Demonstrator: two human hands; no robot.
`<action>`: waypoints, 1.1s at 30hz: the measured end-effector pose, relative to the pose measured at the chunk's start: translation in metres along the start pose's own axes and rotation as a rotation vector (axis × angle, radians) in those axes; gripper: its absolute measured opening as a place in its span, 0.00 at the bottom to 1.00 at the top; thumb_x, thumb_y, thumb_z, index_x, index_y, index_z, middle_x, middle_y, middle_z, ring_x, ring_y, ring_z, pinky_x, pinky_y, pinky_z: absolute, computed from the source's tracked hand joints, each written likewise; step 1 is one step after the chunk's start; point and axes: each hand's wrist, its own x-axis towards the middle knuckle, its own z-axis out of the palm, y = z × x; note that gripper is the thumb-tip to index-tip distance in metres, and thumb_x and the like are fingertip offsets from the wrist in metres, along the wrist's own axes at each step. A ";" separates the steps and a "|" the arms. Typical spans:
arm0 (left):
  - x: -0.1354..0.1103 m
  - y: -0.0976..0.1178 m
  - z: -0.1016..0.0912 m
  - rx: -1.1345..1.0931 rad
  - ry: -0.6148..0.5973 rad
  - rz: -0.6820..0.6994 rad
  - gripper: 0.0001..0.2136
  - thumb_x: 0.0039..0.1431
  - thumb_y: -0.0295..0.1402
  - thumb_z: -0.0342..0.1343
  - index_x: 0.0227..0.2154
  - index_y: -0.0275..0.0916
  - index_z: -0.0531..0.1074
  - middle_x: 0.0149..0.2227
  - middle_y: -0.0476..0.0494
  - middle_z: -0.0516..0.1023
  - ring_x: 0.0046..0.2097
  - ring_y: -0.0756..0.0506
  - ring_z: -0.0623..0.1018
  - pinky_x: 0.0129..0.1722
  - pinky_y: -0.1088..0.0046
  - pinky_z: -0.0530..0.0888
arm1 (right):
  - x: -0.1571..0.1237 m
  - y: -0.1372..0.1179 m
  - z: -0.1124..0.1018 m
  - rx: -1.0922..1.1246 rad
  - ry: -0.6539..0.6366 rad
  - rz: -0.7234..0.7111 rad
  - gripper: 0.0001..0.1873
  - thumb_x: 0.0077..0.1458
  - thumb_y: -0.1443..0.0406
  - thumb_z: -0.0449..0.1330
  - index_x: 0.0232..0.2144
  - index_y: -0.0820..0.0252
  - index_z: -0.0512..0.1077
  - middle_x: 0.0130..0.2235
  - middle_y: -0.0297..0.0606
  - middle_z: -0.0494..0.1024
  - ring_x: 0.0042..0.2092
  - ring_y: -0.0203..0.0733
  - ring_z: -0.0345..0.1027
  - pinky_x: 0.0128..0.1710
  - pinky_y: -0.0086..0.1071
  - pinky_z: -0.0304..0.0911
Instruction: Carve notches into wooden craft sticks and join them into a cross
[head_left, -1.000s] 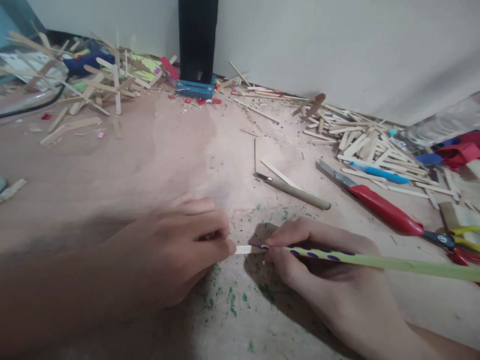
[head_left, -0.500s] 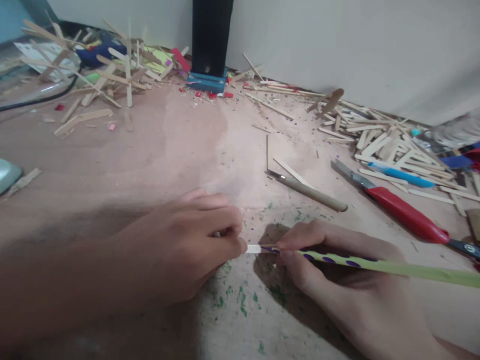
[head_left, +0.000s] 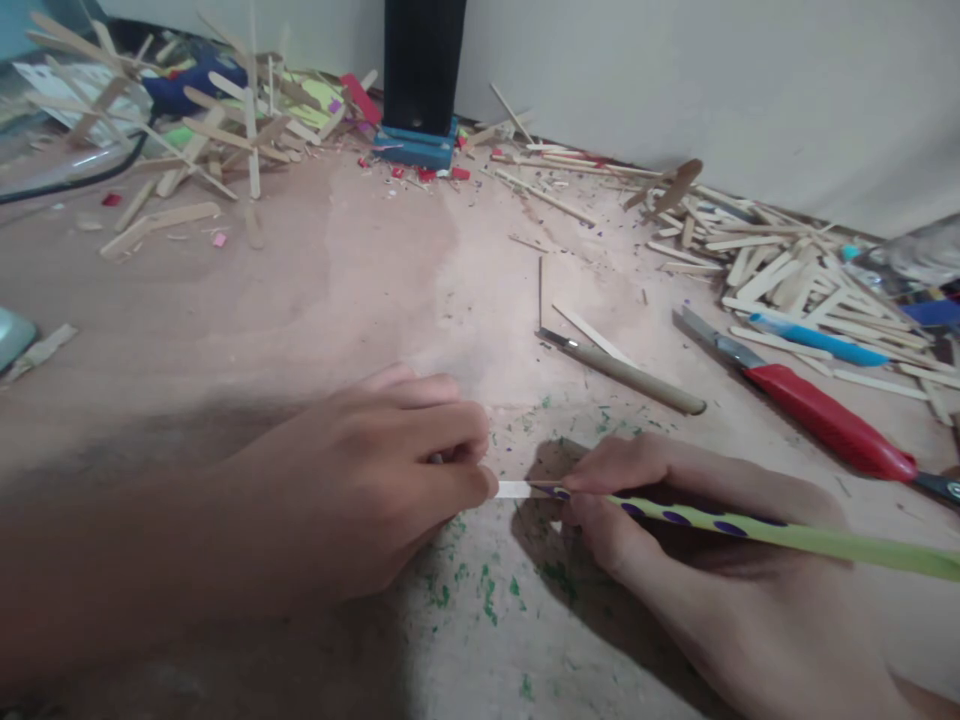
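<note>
My left hand (head_left: 397,480) is closed, its thumb and forefinger pinching a thin white strip (head_left: 514,489), which looks like a slim wooden stick. Most of the strip is hidden inside the fingers. In my right hand (head_left: 697,550) is a light green pencil (head_left: 810,542) with purple spots near its front, gripped between thumb and fingers. Its dark tip meets the strip's right end, between the two hands. Beyond the hands lies a craft knife (head_left: 622,376) with a thin blade, beside a loose pale stick (head_left: 591,334).
Red-handled cutter (head_left: 832,420) lies on the right, near a blue pen (head_left: 817,340) and a heap of wooden sticks (head_left: 780,270). Stick structures (head_left: 217,140) stand at the back left. A black post (head_left: 422,70) on a blue base rises against the wall. Green flecks dot the table (head_left: 337,290).
The view has shifted slightly. Both hands keep their grips, and the pencil tip stays at the strip, with the right hand a little further right.
</note>
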 end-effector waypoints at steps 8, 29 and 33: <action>0.000 0.001 0.002 0.016 0.027 0.002 0.16 0.74 0.23 0.46 0.38 0.38 0.79 0.39 0.46 0.78 0.41 0.46 0.75 0.44 0.69 0.73 | -0.002 0.000 -0.001 0.012 0.006 -0.013 0.09 0.62 0.68 0.65 0.29 0.52 0.78 0.27 0.28 0.80 0.25 0.29 0.69 0.22 0.19 0.64; -0.001 0.001 0.004 0.018 0.039 -0.020 0.17 0.76 0.25 0.45 0.38 0.39 0.80 0.39 0.47 0.77 0.41 0.46 0.75 0.44 0.70 0.71 | -0.001 -0.004 -0.003 -0.054 0.016 -0.005 0.09 0.60 0.66 0.65 0.27 0.53 0.77 0.26 0.30 0.79 0.24 0.31 0.67 0.21 0.22 0.63; 0.001 0.002 0.002 -0.020 0.019 -0.004 0.16 0.74 0.23 0.47 0.38 0.37 0.80 0.39 0.45 0.78 0.41 0.45 0.75 0.43 0.68 0.72 | -0.001 -0.003 -0.004 -0.075 0.025 0.068 0.09 0.59 0.64 0.67 0.26 0.52 0.76 0.26 0.31 0.79 0.26 0.34 0.69 0.21 0.25 0.64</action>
